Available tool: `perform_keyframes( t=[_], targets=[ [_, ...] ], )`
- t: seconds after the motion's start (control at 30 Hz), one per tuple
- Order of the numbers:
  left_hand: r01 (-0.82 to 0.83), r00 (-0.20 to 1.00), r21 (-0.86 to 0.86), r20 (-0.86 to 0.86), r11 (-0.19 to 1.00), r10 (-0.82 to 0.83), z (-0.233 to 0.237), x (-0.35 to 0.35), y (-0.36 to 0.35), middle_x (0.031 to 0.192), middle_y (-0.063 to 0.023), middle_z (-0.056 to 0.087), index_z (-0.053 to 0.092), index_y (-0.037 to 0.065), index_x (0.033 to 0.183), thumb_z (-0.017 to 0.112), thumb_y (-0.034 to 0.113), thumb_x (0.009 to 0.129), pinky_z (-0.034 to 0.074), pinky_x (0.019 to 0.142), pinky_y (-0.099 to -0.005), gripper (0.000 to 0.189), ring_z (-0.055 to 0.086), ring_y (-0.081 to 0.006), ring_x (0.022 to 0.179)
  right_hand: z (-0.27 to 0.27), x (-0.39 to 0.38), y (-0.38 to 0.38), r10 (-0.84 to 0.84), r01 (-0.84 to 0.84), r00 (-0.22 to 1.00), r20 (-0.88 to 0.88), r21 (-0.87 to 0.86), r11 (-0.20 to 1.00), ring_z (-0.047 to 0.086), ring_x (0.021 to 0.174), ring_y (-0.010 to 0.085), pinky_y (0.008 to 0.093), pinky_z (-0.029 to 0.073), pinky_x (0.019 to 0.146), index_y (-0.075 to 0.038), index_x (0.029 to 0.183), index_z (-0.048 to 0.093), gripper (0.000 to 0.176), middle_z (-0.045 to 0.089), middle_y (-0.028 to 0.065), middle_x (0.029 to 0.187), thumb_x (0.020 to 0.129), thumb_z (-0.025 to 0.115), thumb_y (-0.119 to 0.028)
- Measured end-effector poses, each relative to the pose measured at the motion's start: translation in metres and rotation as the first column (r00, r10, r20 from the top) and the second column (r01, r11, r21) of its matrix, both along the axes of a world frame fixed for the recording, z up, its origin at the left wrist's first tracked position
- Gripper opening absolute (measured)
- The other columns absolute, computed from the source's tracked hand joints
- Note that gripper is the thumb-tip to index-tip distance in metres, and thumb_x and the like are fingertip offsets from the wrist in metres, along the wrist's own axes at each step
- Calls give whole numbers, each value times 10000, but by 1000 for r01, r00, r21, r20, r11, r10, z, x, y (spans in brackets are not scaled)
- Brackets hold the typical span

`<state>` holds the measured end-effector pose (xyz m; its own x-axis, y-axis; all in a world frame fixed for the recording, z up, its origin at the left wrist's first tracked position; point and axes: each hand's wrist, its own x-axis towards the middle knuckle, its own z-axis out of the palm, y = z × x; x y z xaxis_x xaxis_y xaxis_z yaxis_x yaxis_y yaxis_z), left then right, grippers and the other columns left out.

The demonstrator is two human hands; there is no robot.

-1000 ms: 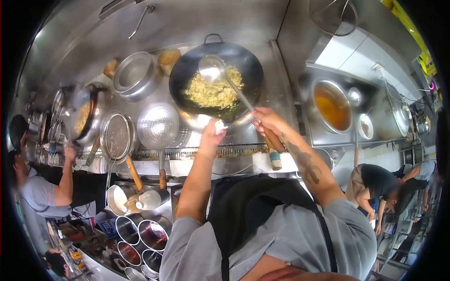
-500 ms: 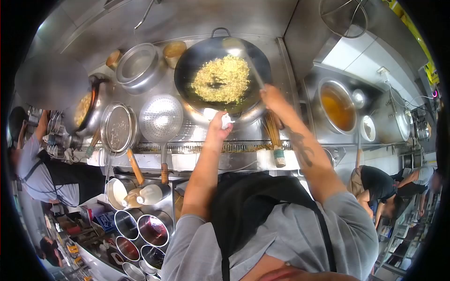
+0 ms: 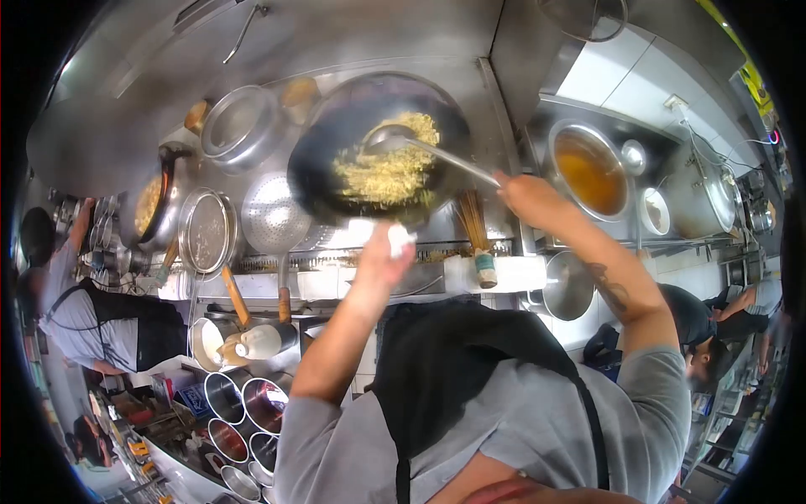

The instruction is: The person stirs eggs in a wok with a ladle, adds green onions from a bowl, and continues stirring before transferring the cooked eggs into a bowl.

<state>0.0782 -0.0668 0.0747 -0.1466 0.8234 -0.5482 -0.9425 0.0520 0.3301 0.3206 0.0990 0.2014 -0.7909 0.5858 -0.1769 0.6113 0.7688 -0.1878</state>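
My left hand [image 3: 388, 256] is closed around a white cloth [image 3: 401, 239] at the near rim of the black wok [image 3: 311, 172]; the rim under the cloth is hidden. Yellow chopped food [image 3: 390, 178] lies in the wok, blurred by motion. My right hand [image 3: 529, 200] grips the handle of a metal ladle [image 3: 453, 160], whose bowl rests over the food near the wok's middle.
Left of the wok are a perforated skimmer [image 3: 275, 214], a round strainer [image 3: 207, 231] and metal bowls [image 3: 239, 126]. A bamboo brush [image 3: 480, 252] stands right. Beyond is a pot of orange liquid [image 3: 590, 172]. A co-worker [image 3: 92, 323] stands far left; others are at right.
The wok has tilted and come nearer, with my left hand at its rim. My right hand has moved right and down, and the ladle bowl has come from the far rim onto the food.
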Motion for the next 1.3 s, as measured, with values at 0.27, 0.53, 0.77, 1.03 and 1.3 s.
perform_keyframes(
  t=[0.27,0.53,0.77,1.03,1.3],
  targets=[
    [-86,994,-113,-83,990,77,28,27,0,833,-55,574,531,100,946,491,188,897,423,451,-249,108,531,-178,636,56,66,2,343,-363,930,-129,-198,910,633,860,370,417,499,763,-2,1258,506,403,647,217,961,934,504,-240],
    [12,994,-58,-111,998,-19,-77,15,-18,764,-50,585,548,123,922,512,226,891,449,464,-240,113,571,-188,648,4,-11,26,79,-78,993,-85,23,997,616,812,398,480,496,731,4,1060,543,247,626,230,837,914,501,-190],
    [-43,973,-45,-231,998,31,-59,-8,-5,759,-68,570,539,104,938,492,276,918,435,467,-256,179,531,-187,603,83,-10,-21,141,-143,989,-34,-70,987,617,769,373,455,485,675,-24,1170,518,311,622,221,811,909,522,-195],
    [-57,998,-151,-8,987,56,34,-26,-2,730,-55,539,507,105,866,500,212,892,401,439,-262,110,510,-189,610,41,-9,3,38,-3,995,88,-372,928,623,792,335,413,497,719,2,1233,504,376,638,191,892,901,539,-170],
    [48,999,-116,-15,992,-50,-18,-4,-45,779,-10,585,553,133,1028,511,248,903,437,450,-234,175,546,-156,595,63,-4,-22,44,-50,997,-70,-91,995,617,726,339,436,485,666,-34,1302,451,432,624,188,789,901,527,-173]
  ],
)
